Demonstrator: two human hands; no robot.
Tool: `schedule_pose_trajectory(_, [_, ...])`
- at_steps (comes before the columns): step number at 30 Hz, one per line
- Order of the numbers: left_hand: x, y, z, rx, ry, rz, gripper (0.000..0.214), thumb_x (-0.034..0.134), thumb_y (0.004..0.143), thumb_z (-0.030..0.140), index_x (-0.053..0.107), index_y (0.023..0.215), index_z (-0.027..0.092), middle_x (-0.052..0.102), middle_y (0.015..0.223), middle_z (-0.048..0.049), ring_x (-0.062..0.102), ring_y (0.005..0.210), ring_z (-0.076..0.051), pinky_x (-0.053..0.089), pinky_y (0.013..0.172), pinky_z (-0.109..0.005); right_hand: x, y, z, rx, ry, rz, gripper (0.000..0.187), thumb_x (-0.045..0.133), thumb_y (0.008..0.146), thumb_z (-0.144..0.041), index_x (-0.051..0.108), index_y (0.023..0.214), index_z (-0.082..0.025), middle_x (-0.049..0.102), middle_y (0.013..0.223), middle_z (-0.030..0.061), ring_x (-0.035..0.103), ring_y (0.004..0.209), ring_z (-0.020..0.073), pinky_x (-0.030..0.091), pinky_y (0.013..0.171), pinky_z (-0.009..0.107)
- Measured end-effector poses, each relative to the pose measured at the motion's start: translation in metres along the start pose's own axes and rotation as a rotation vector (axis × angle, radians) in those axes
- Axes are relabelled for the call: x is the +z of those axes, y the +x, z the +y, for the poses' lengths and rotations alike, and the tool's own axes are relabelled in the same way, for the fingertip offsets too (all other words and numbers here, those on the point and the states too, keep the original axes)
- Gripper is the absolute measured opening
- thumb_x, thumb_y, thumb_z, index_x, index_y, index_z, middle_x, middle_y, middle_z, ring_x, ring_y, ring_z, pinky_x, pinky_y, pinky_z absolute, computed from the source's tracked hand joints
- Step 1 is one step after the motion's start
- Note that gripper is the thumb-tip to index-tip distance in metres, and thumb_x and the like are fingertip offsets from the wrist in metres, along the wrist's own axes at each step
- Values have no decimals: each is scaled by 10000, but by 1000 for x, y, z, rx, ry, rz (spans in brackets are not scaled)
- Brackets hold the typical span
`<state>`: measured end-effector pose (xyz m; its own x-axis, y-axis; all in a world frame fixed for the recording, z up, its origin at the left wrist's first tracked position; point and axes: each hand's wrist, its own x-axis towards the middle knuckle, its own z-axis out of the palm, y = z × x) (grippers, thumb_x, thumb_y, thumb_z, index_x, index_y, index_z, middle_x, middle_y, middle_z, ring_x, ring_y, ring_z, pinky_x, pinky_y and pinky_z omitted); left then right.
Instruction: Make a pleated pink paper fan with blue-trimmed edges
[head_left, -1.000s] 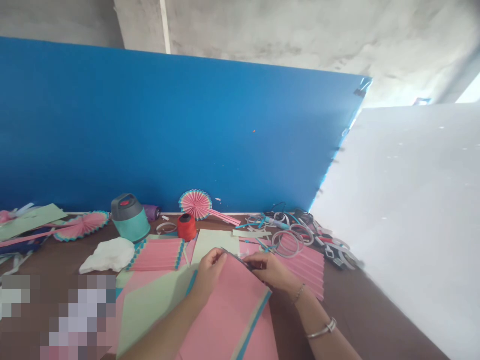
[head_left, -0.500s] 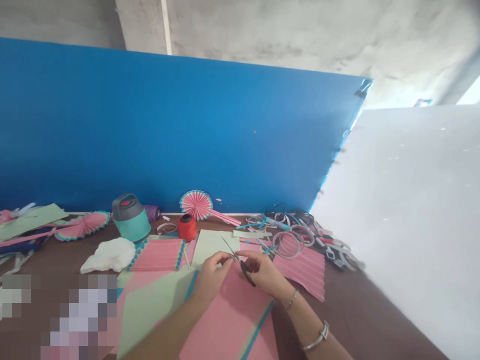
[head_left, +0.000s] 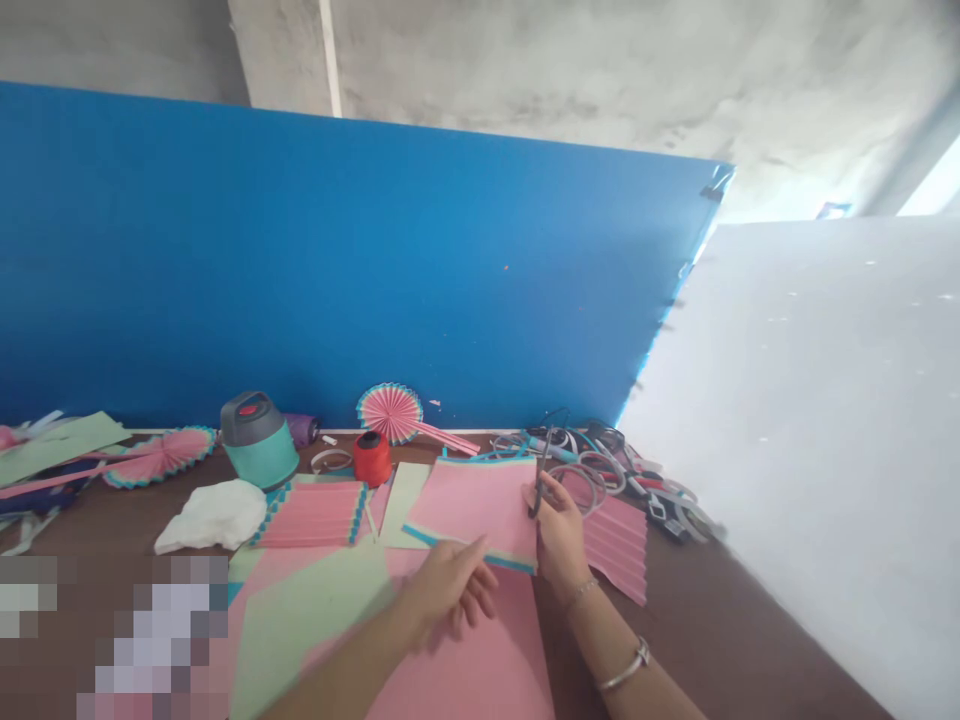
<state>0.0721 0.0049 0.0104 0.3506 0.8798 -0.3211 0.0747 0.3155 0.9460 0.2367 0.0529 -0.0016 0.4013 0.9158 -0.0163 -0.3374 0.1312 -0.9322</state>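
Observation:
A pink paper sheet with blue-green edging (head_left: 476, 505) is held up above the brown table (head_left: 720, 630). My left hand (head_left: 448, 592) pinches its lower edge. My right hand (head_left: 559, 535) grips its right edge together with small dark scissors (head_left: 538, 478), blades pointing up. Beneath my hands lies a larger pink sheet (head_left: 465, 660) and a pale green sheet (head_left: 307, 610).
A pleated pink piece (head_left: 313, 513), white cloth (head_left: 212, 513), teal flask (head_left: 259, 440), red thread spool (head_left: 373, 457), round pink paper fan (head_left: 390, 412), another fan (head_left: 159, 455), and a tangle of rings and tools (head_left: 600, 460) lie along the blue board (head_left: 337, 260). A white board (head_left: 810, 440) stands at right.
A pink sheet with blue edging has been lifted off the larger sheet and turned up toward the board. The scissors swung upright in my right hand, and my left hand slid to the sheet's lower edge.

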Motion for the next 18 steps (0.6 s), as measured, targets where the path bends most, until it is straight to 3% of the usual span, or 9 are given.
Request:
schedule_pose_trajectory(2, [7, 1, -1, -251, -241, -104, 497, 493, 747, 626, 588, 717, 139, 685, 631, -105, 559, 395, -122, 327, 363, -198, 1, -1, 4, 7, 17, 10, 599, 765, 554, -371, 570, 1089, -187, 669, 899, 63, 608, 679, 170, 463, 536, 255])
schedule_pose_trajectory(5, [10, 4, -2, -325, -601, -68, 367, 593, 763, 494, 592, 759, 127, 697, 698, -96, 631, 532, -114, 427, 460, -168, 4, -5, 6, 33, 43, -16, 577, 778, 548, -370, 569, 1054, -187, 658, 812, 35, 575, 612, 140, 442, 515, 240])
schedule_pose_trajectory(9, [8, 10, -4, -183, -802, 249, 184, 658, 758, 305, 621, 806, 131, 652, 605, -12, 595, 500, -83, 430, 453, -152, 10, -13, 1, 68, 57, -111, 560, 805, 518, -353, 573, 998, -183, 645, 776, 18, 542, 574, 119, 409, 491, 224])
schedule_pose_trajectory(12, [2, 15, -8, -103, -772, 414, 262, 694, 710, 268, 623, 939, 162, 687, 717, -20, 623, 558, -121, 459, 465, -195, 12, -17, -3, 63, 6, -192, 542, 803, 525, -371, 583, 980, -176, 635, 750, 15, 528, 559, 118, 384, 469, 220])
schedule_pose_trajectory(14, [-7, 19, -9, 27, -676, 534, 339, 722, 667, 227, 617, 987, 181, 706, 883, -45, 662, 750, -172, 518, 613, -246, 12, -17, -4, 63, -48, -230, 525, 795, 545, -376, 585, 977, -165, 611, 691, 2, 512, 535, 111, 350, 440, 206])
schedule_pose_trajectory(16, [-18, 23, -6, 240, -527, 623, 383, 749, 622, 187, 628, 985, 176, 692, 1006, -67, 618, 984, -220, 500, 808, -287, 9, -14, -4, 65, -103, -260, 513, 780, 572, -388, 583, 985, -158, 590, 659, -6, 510, 525, 111, 311, 418, 196])
schedule_pose_trajectory(18, [-30, 24, 1, 348, -420, 658, 376, 756, 613, 219, 642, 966, 157, 691, 1019, -86, 585, 1052, -255, 463, 890, -327, 4, -9, -3, 60, -148, -291, 499, 756, 608, -412, 583, 1000, -157, 577, 647, -7, 519, 541, 119, 292, 417, 194])
